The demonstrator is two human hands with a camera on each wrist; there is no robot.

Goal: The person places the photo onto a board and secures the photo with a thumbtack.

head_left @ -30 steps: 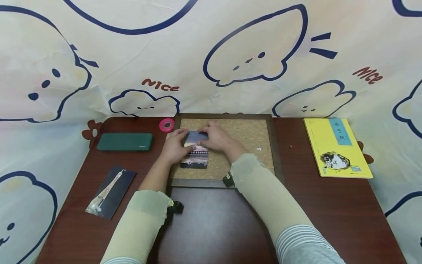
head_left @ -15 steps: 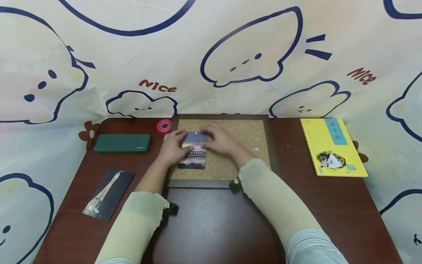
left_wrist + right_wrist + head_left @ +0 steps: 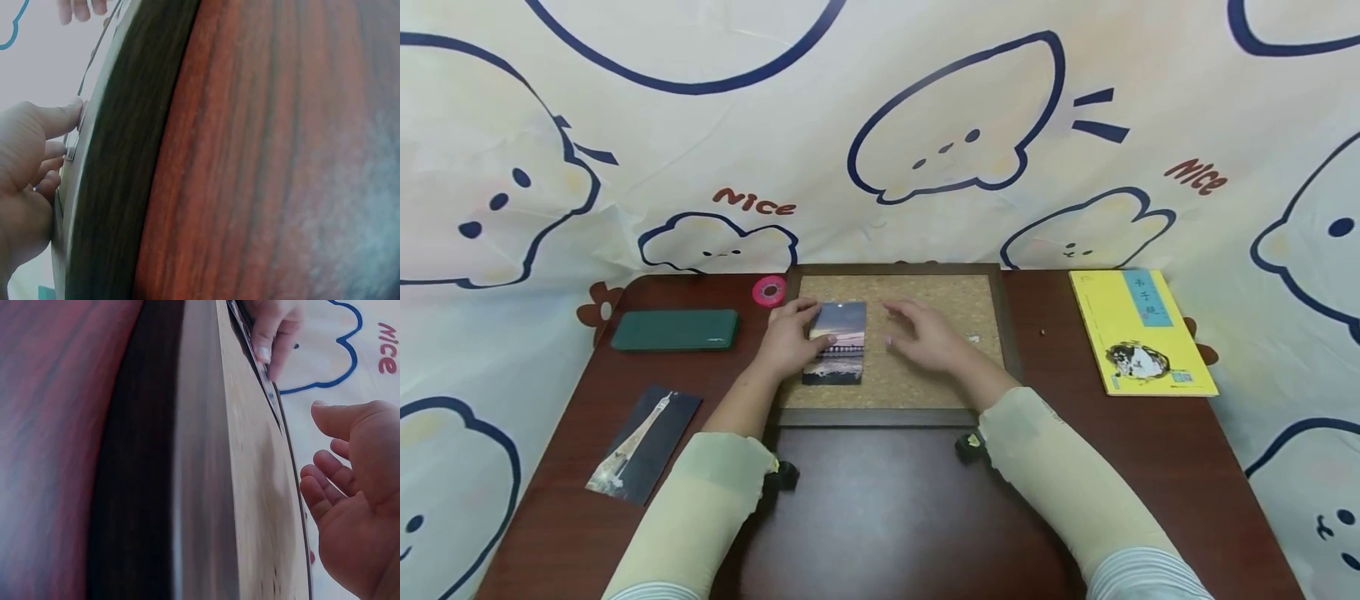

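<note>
A photo (image 3: 844, 354) of a railing under a purple sky lies on the left half of a framed cork board (image 3: 940, 387). A tiny pale dot shows at its top edge, too small to identify. My left hand (image 3: 785, 337) rests at the photo's left side, thumb on the print and fingers along the upper left. In the left wrist view, the left thumb (image 3: 62, 119) reaches the board's surface. My right hand (image 3: 928, 336) hovers over the cork to the right, apart from the photo; the right wrist view shows its loosely bent fingers (image 3: 331, 472) with nothing between them.
A green case (image 3: 674, 330) and a pink tape roll (image 3: 769, 291) lie left of the board. Nearer, on the left, is a photo of a lit tower (image 3: 643, 446). A yellow book (image 3: 1138, 333) lies at the right of the brown table (image 3: 880, 517).
My right hand has let go of the photo's right edge and moved right, its fingers spreading. My left hand stays at the photo. The head view has shifted slightly.
</note>
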